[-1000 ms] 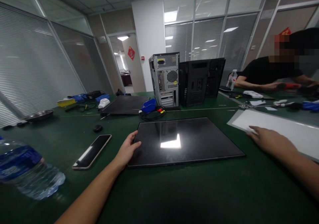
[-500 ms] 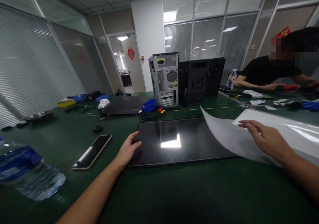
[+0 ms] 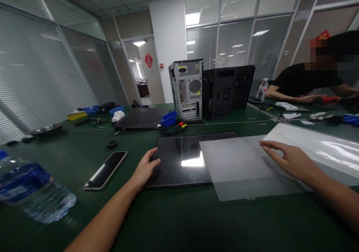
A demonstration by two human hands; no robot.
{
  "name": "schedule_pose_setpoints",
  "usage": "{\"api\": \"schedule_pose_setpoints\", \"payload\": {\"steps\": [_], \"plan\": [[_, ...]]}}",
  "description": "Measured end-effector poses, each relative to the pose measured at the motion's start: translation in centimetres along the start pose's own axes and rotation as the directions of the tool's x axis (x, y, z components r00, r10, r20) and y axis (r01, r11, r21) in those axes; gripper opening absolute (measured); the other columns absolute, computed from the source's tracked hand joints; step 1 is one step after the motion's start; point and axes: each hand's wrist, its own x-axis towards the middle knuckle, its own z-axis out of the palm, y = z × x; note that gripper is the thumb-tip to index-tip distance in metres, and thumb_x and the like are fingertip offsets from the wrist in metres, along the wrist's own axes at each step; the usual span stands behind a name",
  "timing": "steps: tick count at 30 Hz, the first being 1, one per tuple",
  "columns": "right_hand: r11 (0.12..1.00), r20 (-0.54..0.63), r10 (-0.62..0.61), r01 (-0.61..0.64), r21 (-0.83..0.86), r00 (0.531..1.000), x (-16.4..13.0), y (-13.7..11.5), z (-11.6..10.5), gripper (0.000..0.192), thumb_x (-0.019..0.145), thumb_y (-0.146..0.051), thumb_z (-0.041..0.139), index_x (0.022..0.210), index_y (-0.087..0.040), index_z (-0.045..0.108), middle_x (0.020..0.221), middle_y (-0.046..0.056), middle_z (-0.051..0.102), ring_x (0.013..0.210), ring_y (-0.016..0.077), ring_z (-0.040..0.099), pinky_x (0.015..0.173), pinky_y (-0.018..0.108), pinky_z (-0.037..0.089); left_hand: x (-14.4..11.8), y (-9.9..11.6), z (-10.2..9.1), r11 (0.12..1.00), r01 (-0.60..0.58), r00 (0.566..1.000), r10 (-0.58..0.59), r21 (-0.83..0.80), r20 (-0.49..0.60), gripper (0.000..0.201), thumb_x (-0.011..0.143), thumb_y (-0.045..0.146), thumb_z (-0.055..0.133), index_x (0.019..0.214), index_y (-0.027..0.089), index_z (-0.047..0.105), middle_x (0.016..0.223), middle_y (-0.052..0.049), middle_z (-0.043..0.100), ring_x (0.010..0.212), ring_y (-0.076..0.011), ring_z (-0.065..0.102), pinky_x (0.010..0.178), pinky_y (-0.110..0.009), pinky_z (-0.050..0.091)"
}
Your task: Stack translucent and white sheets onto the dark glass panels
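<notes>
A black, glossy display panel (image 3: 179, 166) lies flat on the green table. My left hand (image 3: 144, 169) grips its left edge, the thumb on top and the fingers at the side. A translucent white sheet (image 3: 234, 169) covers the panel's right part and overhangs its front edge. Just over this sheet is my right hand (image 3: 291, 160), thumb and fingers apart with nothing between them. Under and behind the right hand, a glossier white sheet (image 3: 314, 141) spreads to the right.
A phone (image 3: 106, 169), a black round cap (image 3: 111, 144) and a water bottle (image 3: 33, 188) are on the left. Computer cases (image 3: 187, 91) stand behind the panel, beside a blue-plugged cable (image 3: 169, 119). A co-worker (image 3: 303, 80) leans over the table at far right.
The translucent sheet's raised, curled left edge has come down flat, over more of the panel. My right hand has let go and shifted slightly left. My left hand stays on the panel edge.
</notes>
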Motion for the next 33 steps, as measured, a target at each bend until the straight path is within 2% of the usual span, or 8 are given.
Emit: {"api": "schedule_pose_setpoints", "payload": {"steps": [3, 6, 12, 14, 17, 23, 28, 33], "plan": [[0.958, 0.065, 0.146, -0.125, -0.259, 0.987, 0.1, 1.1, 0.4, 0.062, 0.089, -0.061, 0.034, 0.123, -0.018, 0.062, 0.116, 0.016, 0.064, 0.101, 0.0362, 0.060, 0.083, 0.051, 0.047, 0.0, -0.1, -0.1, 1.000, 0.004, 1.000, -0.004, 0.006, 0.008, 0.051, 0.079, 0.022, 0.065, 0.129, 0.020, 0.055, 0.143, -0.011, 0.051, 0.137, -0.0256, 0.040, 0.113, -0.041, 0.030], [0.941, 0.099, 0.205, -0.169, -0.292, 0.974, -0.1, 0.9, 0.7, 0.066, 0.089, -0.064, 0.031, 0.121, -0.015, 0.063, 0.108, 0.019, 0.065, 0.093, 0.0360, 0.062, 0.077, 0.051, 0.048, 0.0, -0.2, -0.1, 1.000, -0.002, 1.000, 0.001, 0.026, 0.006, 0.051, 0.079, 0.023, 0.064, 0.129, 0.020, 0.055, 0.144, -0.012, 0.050, 0.138, -0.0255, 0.039, 0.113, -0.041, 0.029], [0.980, -0.031, 0.158, -0.152, 0.130, 0.987, 0.0, -0.9, 0.3, 0.062, 0.090, -0.067, 0.031, 0.138, -0.030, 0.049, 0.109, 0.005, 0.068, 0.099, 0.0252, 0.064, 0.089, 0.041, 0.048, 0.1, -0.1, 0.0, 1.000, -0.014, 1.000, 0.014, 0.015, -0.004, 0.050, 0.078, 0.022, 0.064, 0.127, 0.019, 0.056, 0.142, -0.012, 0.053, 0.135, -0.0249, 0.043, 0.112, -0.040, 0.031], [0.992, -0.023, 0.117, -0.116, 0.058, 0.993, 0.1, -0.4, 0.3, 0.061, 0.090, -0.065, 0.033, 0.137, -0.030, 0.050, 0.119, 0.005, 0.065, 0.103, 0.0265, 0.062, 0.090, 0.043, 0.048, 0.0, 0.1, 0.1, 1.000, -0.007, 1.000, 0.008, 0.027, -0.016, 0.050, 0.077, 0.022, 0.064, 0.127, 0.019, 0.056, 0.142, -0.012, 0.053, 0.136, -0.0250, 0.042, 0.112, -0.040, 0.030], [0.993, 0.109, 0.048, -0.036, -0.113, 0.993, 0.1, 0.5, 0.6, 0.059, 0.090, -0.062, 0.034, 0.129, -0.026, 0.059, 0.127, 0.007, 0.060, 0.109, 0.0299, 0.059, 0.092, 0.047, 0.046, -0.1, 0.5, 0.3, 0.999, -0.003, 1.000, 0.004, 0.041, -0.021, 0.050, 0.077, 0.020, 0.063, 0.127, 0.018, 0.056, 0.144, -0.013, 0.050, 0.137, -0.0250, 0.040, 0.113, -0.040, 0.028], [0.963, 0.143, 0.110, -0.070, -0.258, 0.984, -0.6, -1.5, 1.4, 0.065, 0.090, -0.065, 0.027, 0.117, -0.020, 0.065, 0.111, 0.013, 0.067, 0.092, 0.0309, 0.064, 0.076, 0.048, 0.051, -0.4, 1.0, 0.5, 0.999, 0.022, 0.999, -0.020, 0.041, -0.033, 0.050, 0.076, 0.020, 0.065, 0.125, 0.019, 0.056, 0.144, -0.013, 0.050, 0.137, -0.0244, 0.040, 0.113, -0.040, 0.029], [0.955, 0.126, 0.127, -0.087, -0.285, 0.984, -1.4, -4.6, 1.2, 0.076, 0.086, -0.073, 0.023, 0.120, -0.017, 0.064, 0.097, 0.015, 0.068, 0.083, 0.0306, 0.064, 0.068, 0.049, 0.051, -0.3, 0.4, 0.4, 0.998, -0.004, 1.000, 0.003, 0.059, 0.016, 0.063, 0.073, 0.018, 0.070, 0.132, 0.020, 0.050, 0.146, -0.013, 0.047, 0.135, -0.0239, 0.043, 0.111, -0.038, 0.033], [0.981, 0.093, -0.049, 0.066, -0.184, 0.994, -1.6, -5.3, 0.9, 0.071, 0.088, -0.069, 0.028, 0.132, -0.021, 0.058, 0.119, 0.011, 0.064, 0.104, 0.0295, 0.061, 0.085, 0.048, 0.051, -0.2, 0.3, 0.2, 0.990, -0.016, 1.000, 0.013, 0.141, 0.020, 0.060, 0.076, 0.015, 0.064, 0.134, 0.021, 0.050, 0.146, -0.011, 0.047, 0.139, -0.0222, 0.037, 0.114, -0.037, 0.027]]}}
